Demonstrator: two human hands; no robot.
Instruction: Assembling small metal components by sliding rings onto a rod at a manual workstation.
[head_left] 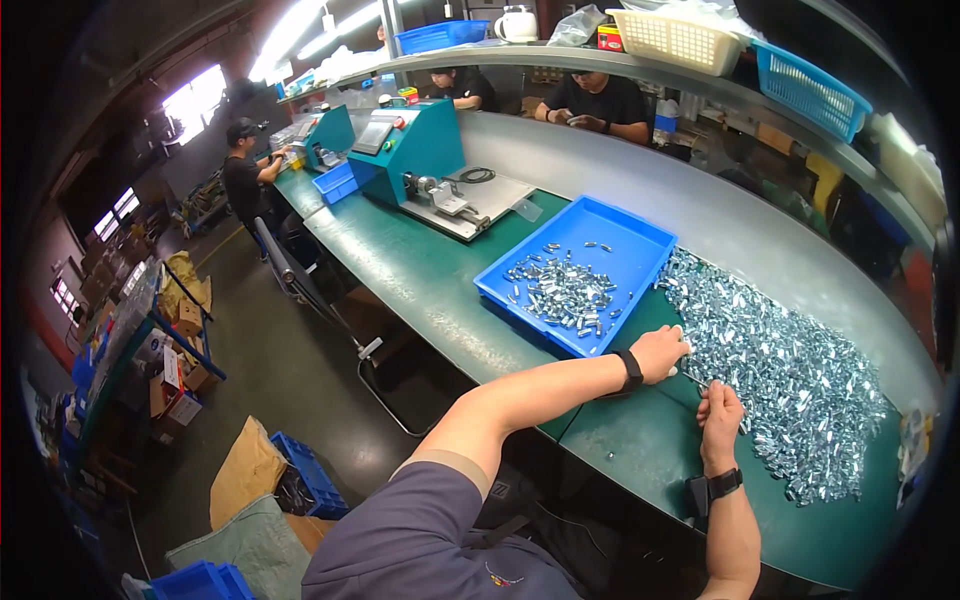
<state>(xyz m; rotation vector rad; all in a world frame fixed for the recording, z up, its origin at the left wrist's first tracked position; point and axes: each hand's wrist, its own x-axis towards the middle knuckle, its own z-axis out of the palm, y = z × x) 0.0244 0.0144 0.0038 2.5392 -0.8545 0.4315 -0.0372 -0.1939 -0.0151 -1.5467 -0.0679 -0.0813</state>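
Note:
A large heap of small shiny metal cylindrical parts (785,375) spreads over the right part of the green tabletop (640,450). At its near left edge is my left hand (660,354), its fingers drawn together, with white coverings at some fingertips. Whatever they grip is too small to make out. My right hand (720,412) is closed around a thin dark rod-like tool (692,378), which points toward the left hand. Just beyond my left hand lies a blue tray (615,225) holding a smaller pile of similar metal parts (565,290).
Left of the tray stands a teal bench machine (425,140) on a metal plate, with another machine (325,135) farther along. Baskets (680,42) line the shelf above. Several people work beyond the bench. A chair (310,290) and blue crates (305,470) are at the left.

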